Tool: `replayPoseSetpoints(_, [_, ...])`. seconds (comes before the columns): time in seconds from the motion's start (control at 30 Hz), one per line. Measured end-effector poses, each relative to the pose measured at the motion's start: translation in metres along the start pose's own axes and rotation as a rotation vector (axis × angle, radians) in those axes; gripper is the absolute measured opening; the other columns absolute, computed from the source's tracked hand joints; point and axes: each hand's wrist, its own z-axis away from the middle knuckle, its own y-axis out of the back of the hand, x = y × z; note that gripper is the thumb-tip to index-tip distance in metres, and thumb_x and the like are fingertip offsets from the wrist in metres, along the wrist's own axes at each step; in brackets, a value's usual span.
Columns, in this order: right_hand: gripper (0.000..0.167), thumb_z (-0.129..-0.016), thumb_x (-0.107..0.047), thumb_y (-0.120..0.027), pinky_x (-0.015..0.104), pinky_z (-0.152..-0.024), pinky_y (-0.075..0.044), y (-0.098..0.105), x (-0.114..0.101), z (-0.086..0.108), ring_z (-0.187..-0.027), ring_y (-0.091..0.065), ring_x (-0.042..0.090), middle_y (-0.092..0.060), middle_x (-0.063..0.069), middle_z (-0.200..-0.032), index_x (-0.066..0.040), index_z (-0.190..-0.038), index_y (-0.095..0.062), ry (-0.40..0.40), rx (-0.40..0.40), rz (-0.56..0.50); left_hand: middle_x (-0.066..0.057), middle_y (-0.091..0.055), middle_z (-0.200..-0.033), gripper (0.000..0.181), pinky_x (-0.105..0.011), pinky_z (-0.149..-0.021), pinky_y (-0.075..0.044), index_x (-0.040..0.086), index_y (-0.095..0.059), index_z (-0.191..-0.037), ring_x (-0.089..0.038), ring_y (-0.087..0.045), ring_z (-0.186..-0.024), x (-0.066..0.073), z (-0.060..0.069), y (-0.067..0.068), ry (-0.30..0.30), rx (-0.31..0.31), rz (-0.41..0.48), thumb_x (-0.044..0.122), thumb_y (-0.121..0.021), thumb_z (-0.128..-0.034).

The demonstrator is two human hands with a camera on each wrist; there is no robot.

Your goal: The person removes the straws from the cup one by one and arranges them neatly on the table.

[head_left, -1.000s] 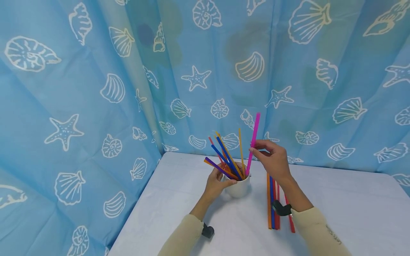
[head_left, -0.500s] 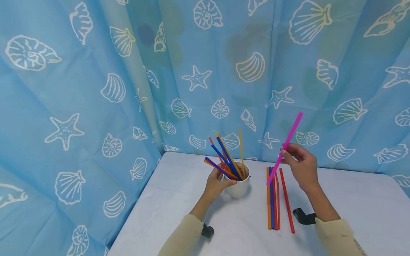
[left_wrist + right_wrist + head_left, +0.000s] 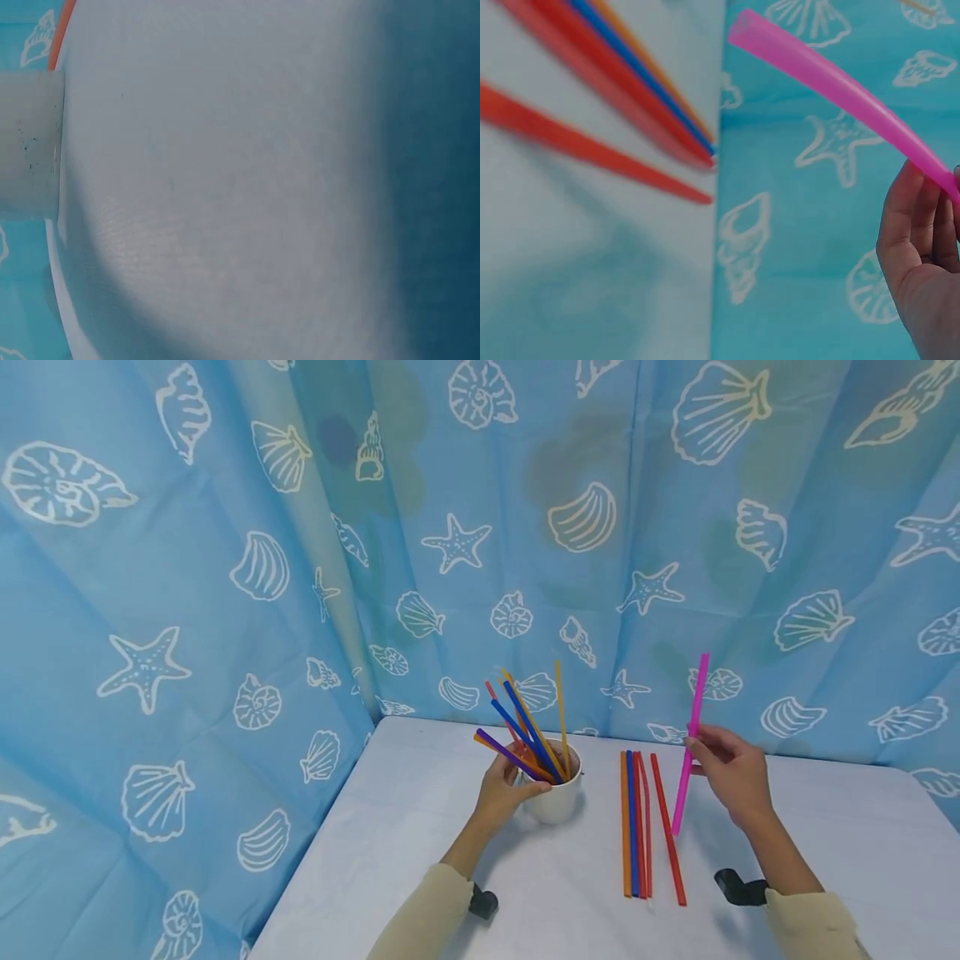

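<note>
My right hand (image 3: 737,779) pinches a pink straw (image 3: 698,702) near its middle and holds it almost upright. The straw's lower end is close beside a red straw (image 3: 668,831) that lies slightly apart on the table. In the right wrist view the pink straw (image 3: 832,86) looks thick and hollow. My left hand (image 3: 501,797) grips a white cup (image 3: 551,807) by its left side, thumb over the front and the other fingers partly hidden. Blue straws (image 3: 514,724), a purple straw (image 3: 498,743), and yellow, orange and red ones lean in the cup.
Right of the cup lie an orange straw (image 3: 626,843), a blue straw (image 3: 634,843) and red straws (image 3: 642,843), side by side on the white table (image 3: 360,860). A blue shell-patterned curtain (image 3: 510,485) stands behind the table and along its left.
My right hand has carried the pink straw from the cup's rim to the right, past the row of straws, and lowered it. The left hand has stayed on the cup.
</note>
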Motion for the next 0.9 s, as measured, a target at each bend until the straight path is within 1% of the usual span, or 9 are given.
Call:
replayPoseSetpoints(0.07, [0.05, -0.098, -0.037, -0.058, 0.014, -0.07, -0.053, 0.001, 0.009, 0.001, -0.089, -0.058, -0.004, -0.061, 0.019, -0.12, -0.004, -0.136, -0.055, -0.03, -0.013, 0.033, 0.007, -0.047, -0.145, 0.074, -0.032, -0.111, -0.032, 0.023, -0.046, -0.143, -0.013, -0.038, -0.138, 0.0, 0.001, 0.001, 0.007, 0.006, 0.001, 0.026, -0.082, -0.0789])
replayPoseSetpoints(0.1, [0.051, -0.098, -0.038, -0.057, 0.014, -0.069, -0.053, 0.001, 0.013, 0.001, -0.09, -0.06, 0.001, -0.061, 0.019, -0.121, -0.004, -0.136, -0.055, -0.042, -0.02, 0.048, 0.007, -0.047, -0.145, 0.074, -0.031, -0.111, -0.032, 0.024, -0.046, -0.143, -0.013, -0.038, -0.138, 0.0, 0.001, 0.001, 0.008, 0.009, 0.001, 0.027, -0.082, -0.0785])
replayPoseSetpoints(0.17, [0.053, -0.098, -0.039, -0.057, 0.015, -0.068, -0.054, 0.0, 0.021, 0.002, -0.094, -0.063, 0.012, -0.06, 0.02, -0.121, -0.002, -0.136, -0.054, -0.072, -0.033, 0.076, 0.007, -0.048, -0.144, 0.074, -0.032, -0.111, -0.032, 0.024, -0.047, -0.142, -0.014, -0.039, -0.137, 0.001, 0.002, 0.001, 0.004, 0.013, 0.008, 0.028, -0.083, -0.0781])
replayPoseSetpoints(0.27, [0.053, -0.098, -0.039, -0.056, 0.017, -0.067, -0.055, -0.001, 0.031, 0.002, -0.099, -0.064, 0.029, -0.06, 0.021, -0.118, -0.001, -0.134, -0.055, -0.107, -0.049, 0.112, 0.006, -0.049, -0.143, 0.073, -0.034, -0.112, -0.031, 0.024, -0.047, -0.142, -0.015, -0.039, -0.138, 0.001, 0.002, 0.001, -0.005, 0.01, 0.004, 0.028, -0.083, -0.0783])
replayPoseSetpoints(0.37, [0.051, -0.098, -0.037, -0.056, 0.023, -0.067, -0.057, -0.002, 0.04, 0.003, -0.101, -0.063, 0.036, -0.06, 0.022, -0.116, 0.001, -0.132, -0.056, -0.143, -0.065, 0.135, 0.007, -0.049, -0.144, 0.073, -0.033, -0.111, -0.032, 0.024, -0.047, -0.142, -0.015, -0.039, -0.138, 0.001, 0.001, 0.0, 0.0, 0.009, 0.004, 0.028, -0.083, -0.0783])
replayPoseSetpoints(0.5, [0.05, -0.098, -0.034, -0.059, 0.029, -0.068, -0.059, -0.004, 0.053, 0.007, -0.097, -0.065, 0.036, -0.06, 0.024, -0.115, 0.004, -0.13, -0.056, -0.208, -0.105, 0.16, 0.007, -0.048, -0.144, 0.074, -0.032, -0.111, -0.032, 0.024, -0.047, -0.142, -0.014, -0.039, -0.138, -0.001, 0.001, 0.0, 0.014, 0.009, 0.001, 0.028, -0.083, -0.078])
replayPoseSetpoints(0.57, [0.05, -0.097, -0.033, -0.061, 0.032, -0.067, -0.06, -0.005, 0.059, 0.01, -0.094, -0.066, 0.035, -0.061, 0.025, -0.114, 0.006, -0.129, -0.055, -0.236, -0.13, 0.164, 0.006, -0.048, -0.144, 0.073, -0.033, -0.111, -0.032, 0.023, -0.047, -0.142, -0.016, -0.039, -0.138, -0.002, 0.002, 0.0, 0.012, 0.01, 0.002, 0.028, -0.083, -0.0784])
replayPoseSetpoints(0.67, [0.05, -0.095, -0.032, -0.064, 0.033, -0.066, -0.06, -0.008, 0.066, 0.012, -0.089, -0.068, 0.032, -0.062, 0.026, -0.112, 0.007, -0.126, -0.056, -0.269, -0.151, 0.182, 0.004, -0.048, -0.144, 0.073, -0.034, -0.111, -0.032, 0.023, -0.047, -0.142, -0.017, -0.039, -0.138, -0.002, 0.002, 0.0, 0.007, 0.011, 0.007, 0.028, -0.082, -0.0787])
replayPoseSetpoints(0.9, [0.044, -0.094, -0.025, -0.065, 0.033, -0.062, -0.059, -0.014, 0.078, 0.017, -0.077, -0.067, 0.024, -0.064, 0.025, -0.103, 0.01, -0.12, -0.057, -0.29, -0.192, 0.227, 0.005, -0.049, -0.144, 0.074, -0.033, -0.111, -0.032, 0.023, -0.046, -0.142, -0.017, -0.04, -0.137, -0.001, 0.001, -0.001, 0.01, 0.011, -0.004, 0.028, -0.083, -0.0781])
